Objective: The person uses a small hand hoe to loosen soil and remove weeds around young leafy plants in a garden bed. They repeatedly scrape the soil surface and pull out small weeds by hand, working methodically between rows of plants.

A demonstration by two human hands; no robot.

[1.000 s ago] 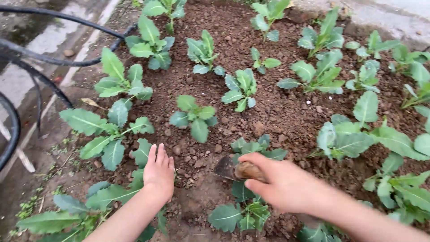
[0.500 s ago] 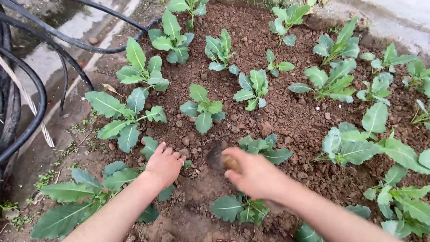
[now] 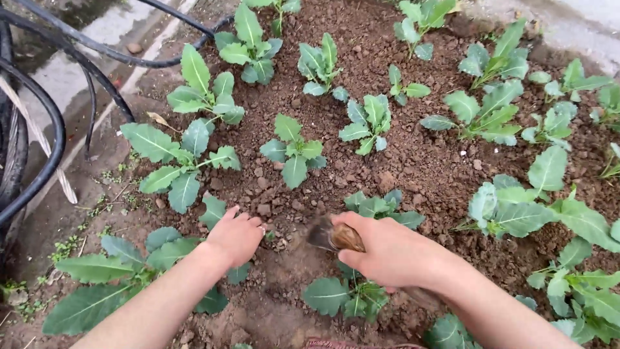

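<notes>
Far left: black hoses (image 3: 45,139) curve along the wet concrete edge (image 3: 97,39), outside the bed and well apart from both hands.

Left hand (image 3: 236,236) is loosely curled with its knuckles down on the bare soil (image 3: 413,165), gripping nothing. It looks like a brace for the lean into the bed. It sits in the gap between the big-leafed seedling (image 3: 177,161) above it and the low seedling (image 3: 123,271) along the forearm, with leaves just beside it on both sides.

Centre: hand trowel (image 3: 326,234), a dark metal blade on a brown wooden handle. The blade tip is at or in the soil between the two hands, just right of the left hand's fingertips; how deep it goes I cannot tell, as the blade is blurred. The blade points left toward the clear patch, probably to work soil away from the stems.

Right hand (image 3: 387,252) is clamped around the trowel handle, palm over the top, with the forearm coming in from the lower right.

Obstacles: one seedling (image 3: 378,207) sits touching-close above the right hand, and another seedling (image 3: 345,297) lies partly under the wrist. The open lane between them is narrow. A small seedling (image 3: 294,152) stands further up, apart from the blade.

Right side: denser rows of larger seedlings (image 3: 516,213) near the forearm, untouched.
</notes>
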